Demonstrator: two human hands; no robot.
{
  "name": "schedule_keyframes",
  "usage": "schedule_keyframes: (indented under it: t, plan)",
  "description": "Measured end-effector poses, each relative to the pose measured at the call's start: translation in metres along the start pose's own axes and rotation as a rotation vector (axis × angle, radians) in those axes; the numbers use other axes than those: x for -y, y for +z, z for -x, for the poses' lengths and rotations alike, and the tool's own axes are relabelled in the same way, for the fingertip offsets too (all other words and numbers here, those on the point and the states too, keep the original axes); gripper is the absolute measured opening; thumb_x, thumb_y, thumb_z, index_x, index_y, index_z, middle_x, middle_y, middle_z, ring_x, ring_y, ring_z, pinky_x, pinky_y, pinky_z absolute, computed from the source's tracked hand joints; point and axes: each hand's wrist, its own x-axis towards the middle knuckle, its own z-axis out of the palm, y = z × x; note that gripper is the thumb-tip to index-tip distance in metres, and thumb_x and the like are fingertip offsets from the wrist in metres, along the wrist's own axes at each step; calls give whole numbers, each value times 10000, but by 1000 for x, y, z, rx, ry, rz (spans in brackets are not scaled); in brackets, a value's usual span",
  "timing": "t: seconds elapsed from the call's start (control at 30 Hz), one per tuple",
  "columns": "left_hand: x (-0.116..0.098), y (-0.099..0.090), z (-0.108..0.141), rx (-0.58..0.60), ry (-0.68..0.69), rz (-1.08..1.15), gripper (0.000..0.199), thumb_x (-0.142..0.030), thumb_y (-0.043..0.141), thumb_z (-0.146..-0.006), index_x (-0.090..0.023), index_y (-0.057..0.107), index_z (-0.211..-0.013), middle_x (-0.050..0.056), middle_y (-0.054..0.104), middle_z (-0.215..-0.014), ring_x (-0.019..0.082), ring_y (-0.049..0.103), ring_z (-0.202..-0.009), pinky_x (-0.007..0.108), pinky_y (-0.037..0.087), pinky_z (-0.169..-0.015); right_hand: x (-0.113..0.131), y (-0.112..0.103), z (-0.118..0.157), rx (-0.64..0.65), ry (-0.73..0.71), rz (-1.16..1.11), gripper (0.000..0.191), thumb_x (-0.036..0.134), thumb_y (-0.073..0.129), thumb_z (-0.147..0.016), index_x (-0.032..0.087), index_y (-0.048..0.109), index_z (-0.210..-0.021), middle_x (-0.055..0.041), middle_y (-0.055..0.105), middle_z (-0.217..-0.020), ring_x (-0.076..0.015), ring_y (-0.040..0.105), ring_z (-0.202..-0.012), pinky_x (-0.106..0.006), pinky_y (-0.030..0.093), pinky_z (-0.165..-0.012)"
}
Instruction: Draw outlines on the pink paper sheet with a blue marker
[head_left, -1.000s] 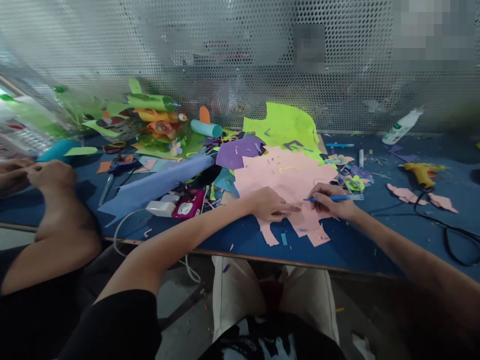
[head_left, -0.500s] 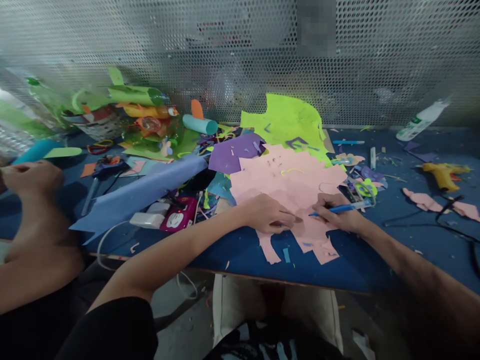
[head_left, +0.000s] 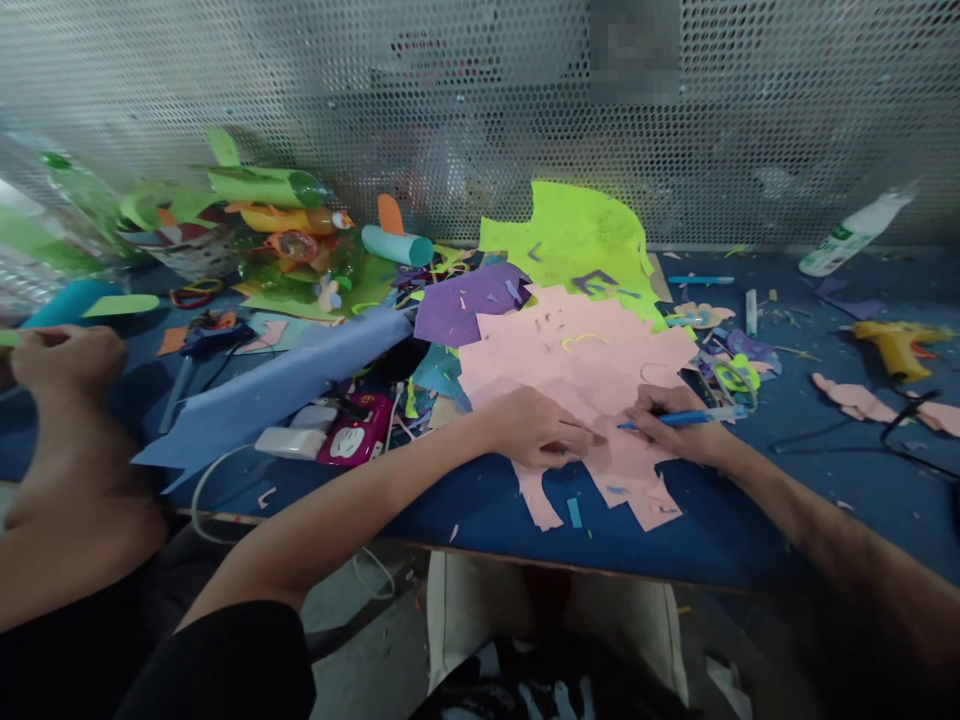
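Note:
A sheet of pink paper or foam point(head_left: 517, 350) with a jagged, cut edge lies flat in front of me. My left hand point(head_left: 536, 428) rests on its lower middle, fingers stretched toward the right and nothing visible held in them. To the right, my right hand point(head_left: 667, 425) grips a blue pen point(head_left: 705, 414), its tip pointing left at the sheet's surface. A thin yellow curved strip point(head_left: 585, 340) and small scraps sit on the pink sheet. Behind it lie a lime-green sheet point(head_left: 577, 235) and a purple piece point(head_left: 465, 305), partly overlapped.
A co-worker's hand point(head_left: 67, 355) is at the far left. Nearby are a blue sheet point(head_left: 285, 375), a magenta power strip point(head_left: 358, 432) and white adapter point(head_left: 291, 442). A yellow glue gun point(head_left: 896, 350), white bottle point(head_left: 855, 235) and black cable point(head_left: 900, 425) lie right. Perforated metal point(head_left: 450, 110) stands behind.
My hands and the pen stay almost in place on the pink sheet. The view shifts slightly. A light green piece now shows at the co-worker's hand.

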Motion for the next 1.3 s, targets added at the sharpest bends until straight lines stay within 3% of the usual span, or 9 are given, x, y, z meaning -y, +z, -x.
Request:
schedule_keyframes:
  t: [0.43,0.67,0.8,0.93,1.1,1.3]
  plan:
    - [0,1,0,-21,-3,-21,421,-359,552,-957,-332,647,-1366,5,727,-1296,189,731,-918,289,518,-706,1,3,-1,-78,-12,90,364,404,595,-911,241,459,-616,35,544,-438,-137,535,-380,-253,372,-421]
    - [-1,0,0,28,-26,-19,424,-363,543,-962,-302,650,-1369,9,719,-1309,197,730,-957,290,512,-716,4,3,1,-92,-5,72,360,410,600,-902,240,466,-615,35,541,-438,-136,541,-377,-248,374,-412]
    - [-1,0,0,1,-13,-31,432,-356,549,-958,-321,638,-1379,-12,684,-1368,186,735,-945,296,519,-712,5,3,0,-164,-18,121,359,382,571,-904,239,450,-598,42,500,-429,-123,493,-380,-250,345,-423]
    - [-1,0,0,-18,-8,-39,403,-350,564,-951,-297,676,-1334,5,733,-1283,193,743,-910,293,509,-673,6,3,0,-135,-4,122,361,404,584,-893,238,448,-603,46,486,-430,-121,478,-376,-252,328,-422]
    - [-1,-2,-1,-25,-2,-17,419,-352,559,-951,-309,660,-1355,4,714,-1320,185,746,-906,283,512,-675,7,3,1,-249,-44,161,380,377,575,-882,241,375,-589,58,384,-455,-113,411,-413,-258,305,-446]
    - [-2,-2,-1,-19,-14,4,420,-346,574,-946,-307,664,-1354,32,751,-1242,184,737,-905,274,507,-692,-1,0,4,-128,-33,108,339,388,600,-892,243,458,-620,52,491,-445,-116,442,-393,-263,316,-442]
